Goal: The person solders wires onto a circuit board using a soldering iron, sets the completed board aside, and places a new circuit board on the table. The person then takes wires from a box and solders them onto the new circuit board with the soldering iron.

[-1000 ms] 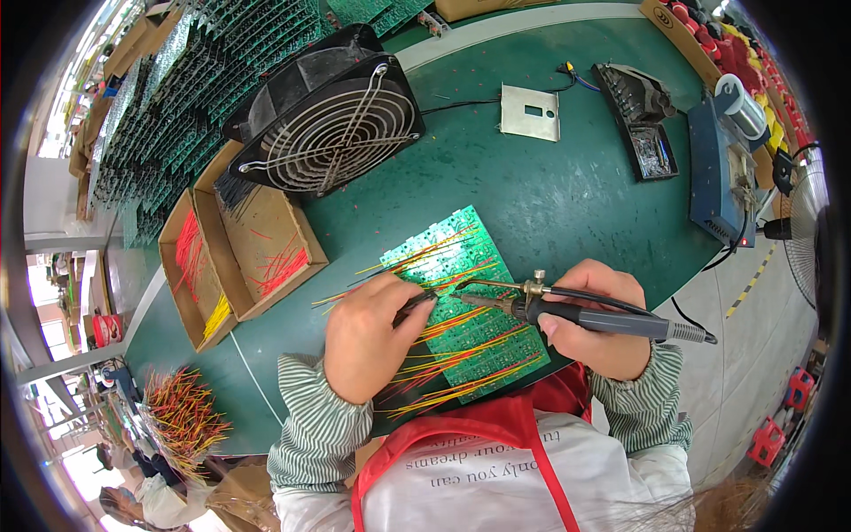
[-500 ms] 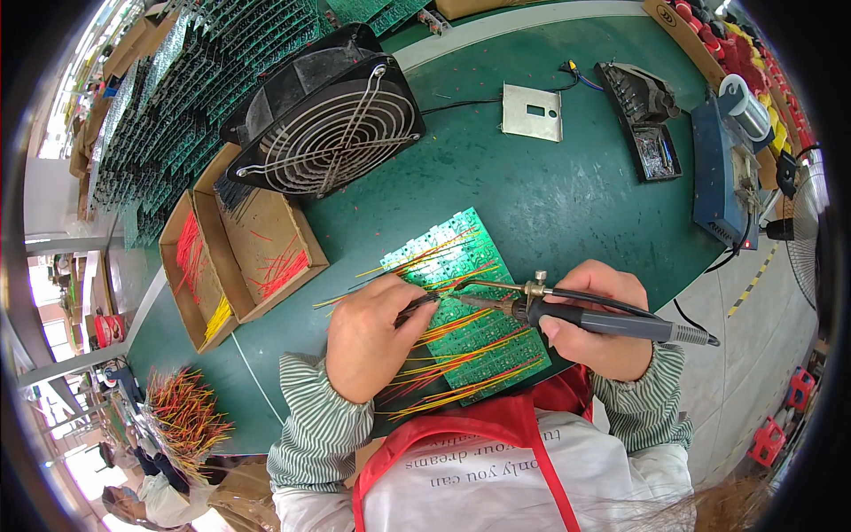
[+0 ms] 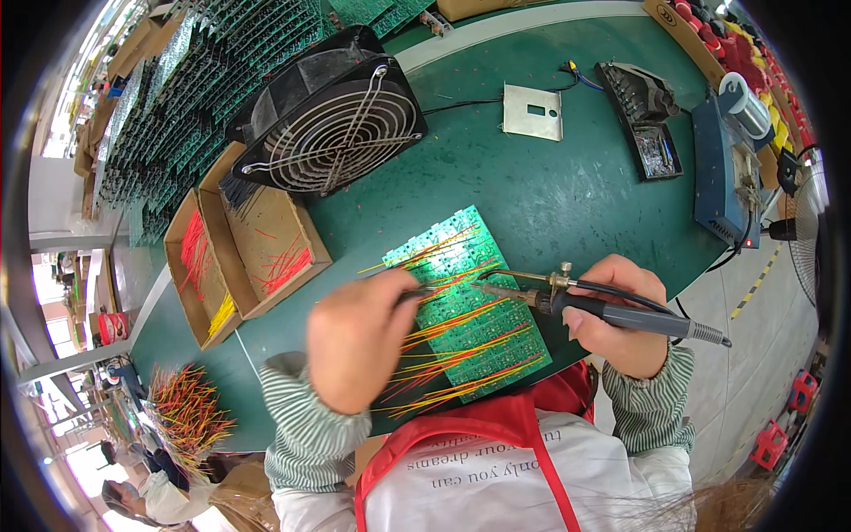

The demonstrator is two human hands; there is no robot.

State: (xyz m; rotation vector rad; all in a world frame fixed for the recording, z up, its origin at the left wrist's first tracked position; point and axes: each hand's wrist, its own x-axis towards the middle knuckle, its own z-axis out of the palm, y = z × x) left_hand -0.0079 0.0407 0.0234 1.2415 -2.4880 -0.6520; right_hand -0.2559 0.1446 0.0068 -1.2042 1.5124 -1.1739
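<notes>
Hands (image 3: pixel 356 339) either side of green circuit board (image 3: pixel 493 324)

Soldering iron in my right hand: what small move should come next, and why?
I'd probably ease the slim dark tool in your left hand rightward, toward the tip of the soldering iron: that tip is over the green circuit board, while the tool's end stops short, left of it.

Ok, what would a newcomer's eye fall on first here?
Probably the bright green circuit board near the centre, with red and yellow wires trailing off its left side. The right hand holds a grey soldering iron with its tip over the board. Beyond, to the left, stands a big black fan.
</notes>
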